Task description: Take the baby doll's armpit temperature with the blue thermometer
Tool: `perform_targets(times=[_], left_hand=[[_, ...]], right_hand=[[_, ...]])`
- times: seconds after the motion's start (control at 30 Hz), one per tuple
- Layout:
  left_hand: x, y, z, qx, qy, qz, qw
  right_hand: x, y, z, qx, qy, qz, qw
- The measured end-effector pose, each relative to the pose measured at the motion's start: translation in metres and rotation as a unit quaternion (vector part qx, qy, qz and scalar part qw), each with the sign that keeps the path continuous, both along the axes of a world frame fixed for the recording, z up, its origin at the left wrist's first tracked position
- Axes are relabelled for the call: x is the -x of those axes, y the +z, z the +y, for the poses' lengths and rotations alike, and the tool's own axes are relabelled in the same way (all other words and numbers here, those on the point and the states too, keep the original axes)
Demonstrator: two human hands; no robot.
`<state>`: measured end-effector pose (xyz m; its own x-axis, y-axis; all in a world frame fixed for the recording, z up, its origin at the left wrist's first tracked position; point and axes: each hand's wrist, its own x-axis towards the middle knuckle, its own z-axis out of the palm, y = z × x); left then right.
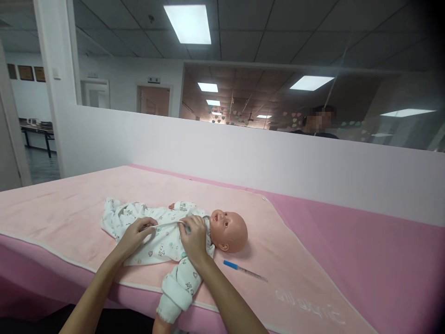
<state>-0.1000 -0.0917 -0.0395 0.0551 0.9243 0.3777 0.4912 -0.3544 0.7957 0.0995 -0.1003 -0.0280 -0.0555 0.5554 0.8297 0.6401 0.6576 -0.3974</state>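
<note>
A baby doll lies on its back, its bald head to the right and its body stretching left. It wears a white printed baby outfit with small animal figures. My left hand is closed in a pinch on the front edge of the outfit, over the lower belly. At the chest, close below the doll's chin, my right hand pinches the same edge. Between both hands the edge is drawn into a straight line. The doll's near sleeve, with a folded cuff, reaches over the front edge of the padded surface.
A blue-capped pen lies beside the doll's head. Beneath is a peach blanket over a pink padded surface. A low white wall with glass above runs along the back. A person shows in the glass.
</note>
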Motion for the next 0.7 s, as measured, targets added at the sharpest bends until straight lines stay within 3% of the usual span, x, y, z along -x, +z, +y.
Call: perform_targets(times=[0.2, 0.4, 0.6, 0.7], left_hand=[[-0.002, 0.005, -0.004, 0.021, -0.029, -0.023, 0.999], [-0.001, 0.008, -0.011, 0.043, -0.104, -0.069, 0.991], [0.0, 0.003, -0.008, 0.086, -0.088, -0.082, 0.989], [-0.001, 0.0, -0.002, 0.05, -0.068, -0.053, 0.995]], right_hand=[[0.0, -0.001, 0.001, -0.001, -0.002, -0.006, 1.0], [0.0, 0.0, 0.001, -0.001, -0.004, -0.011, 1.0], [0.0, -0.001, 0.001, -0.001, -0.008, -0.031, 0.999], [0.0, -0.002, 0.002, -0.001, -0.005, -0.029, 1.0]])
